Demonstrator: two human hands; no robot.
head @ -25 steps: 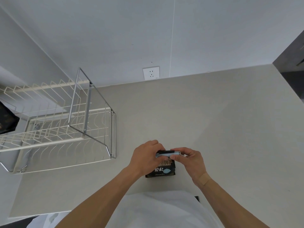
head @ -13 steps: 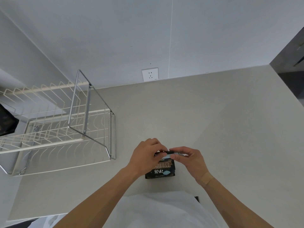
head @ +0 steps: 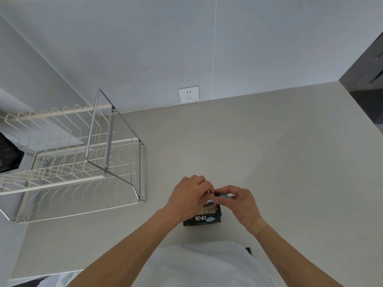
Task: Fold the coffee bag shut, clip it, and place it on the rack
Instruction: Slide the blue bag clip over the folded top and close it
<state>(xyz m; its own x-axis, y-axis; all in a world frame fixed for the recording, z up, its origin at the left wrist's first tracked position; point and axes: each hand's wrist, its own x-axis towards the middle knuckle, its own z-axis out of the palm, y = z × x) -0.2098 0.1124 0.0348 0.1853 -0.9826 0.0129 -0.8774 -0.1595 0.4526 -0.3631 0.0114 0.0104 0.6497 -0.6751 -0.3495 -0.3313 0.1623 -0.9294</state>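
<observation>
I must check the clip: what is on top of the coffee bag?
Both hands, left and right, pinch the bag's top. A light blue piece shows between them; the fold is covered.

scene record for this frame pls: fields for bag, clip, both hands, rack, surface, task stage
bag: black coffee bag, upright on the counter, near the person's body
clip: small light blue piece at the bag top, mostly hidden by fingers; cannot tell if it is clamped
left hand: left hand gripping the bag top
right hand: right hand pinching the clip at the bag top
rack: wire dish rack to the left of the bag, apart from it
surface: beige counter
task stage: bag top being closed; bag not yet on rack
</observation>
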